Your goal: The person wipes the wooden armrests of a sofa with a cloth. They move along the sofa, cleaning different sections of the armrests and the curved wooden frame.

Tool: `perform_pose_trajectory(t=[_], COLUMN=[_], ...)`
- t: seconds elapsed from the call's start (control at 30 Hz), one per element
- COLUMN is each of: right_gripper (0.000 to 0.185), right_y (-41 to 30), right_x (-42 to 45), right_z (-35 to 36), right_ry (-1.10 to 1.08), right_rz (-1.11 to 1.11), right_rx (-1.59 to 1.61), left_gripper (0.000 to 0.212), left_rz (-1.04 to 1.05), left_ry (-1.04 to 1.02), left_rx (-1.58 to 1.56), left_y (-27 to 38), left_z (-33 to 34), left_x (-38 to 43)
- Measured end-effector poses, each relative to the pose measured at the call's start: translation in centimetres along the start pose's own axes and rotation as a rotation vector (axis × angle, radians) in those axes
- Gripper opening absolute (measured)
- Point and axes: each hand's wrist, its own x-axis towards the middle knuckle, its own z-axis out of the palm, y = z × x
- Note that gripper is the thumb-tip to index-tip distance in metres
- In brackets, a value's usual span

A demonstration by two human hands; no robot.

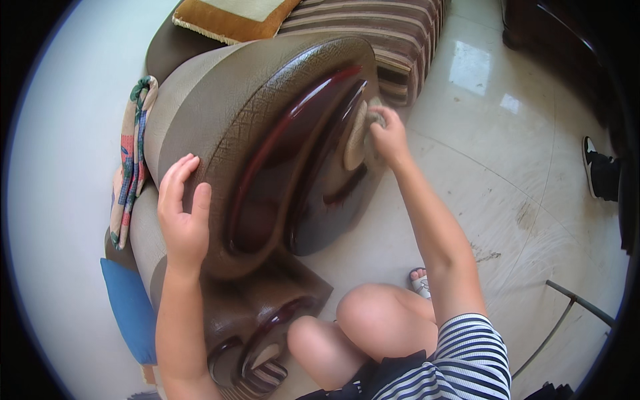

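Note:
A brown leather-look sofa arm (pixel 235 125) fills the middle of the view, its end panel set with glossy dark red curved trim (pixel 285 135). My right hand (pixel 391 135) pinches a greyish cloth (pixel 376 118) against the front edge of that panel. Just left of the cloth is a beige oval inlay (pixel 356 137). My left hand (pixel 184 200) is at the padded top of the sofa arm, thumb and fingers apart, holding nothing. Whether its fingertips press on the padding is hard to tell.
A striped seat cover (pixel 370 25) and a fringed cushion (pixel 235 20) lie beyond the arm. A folded patterned cloth (pixel 132 160) and a blue cushion (pixel 127 310) are at left. Pale floor tiles (pixel 480 165) extend right, toward another person's shoe (pixel 590 167) and a metal frame (pixel 575 300).

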Motion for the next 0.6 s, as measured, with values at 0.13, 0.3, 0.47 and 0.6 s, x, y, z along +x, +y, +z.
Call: perform_pose_trajectory(t=[0.13, 0.3, 0.47, 0.6], right_gripper=[0.035, 0.036, 0.042, 0.044], right_y=[0.8, 8.3, 11.7, 17.9], right_x=[-0.6, -1.5, -4.3, -3.9], right_z=[0.7, -0.3, -3.8, -9.1], right_ry=[0.092, -0.066, 0.053, 0.054], right_rz=[0.006, 0.096, 0.765, 0.708], right_rx=[0.134, -0.392, 0.475, 0.427], left_gripper=[0.031, 0.031, 0.03, 0.032], left_rz=[0.001, 0.018, 0.07, 0.102], left_ry=[-0.004, 0.013, 0.086, 0.107], left_rx=[0.007, -0.013, 0.036, -0.049], left_y=[0.6, 0.1, -0.8, -0.7], left_z=[-0.1, -0.1, -0.2, 0.2], left_x=[0.3, 0.3, 0.2, 1.2])
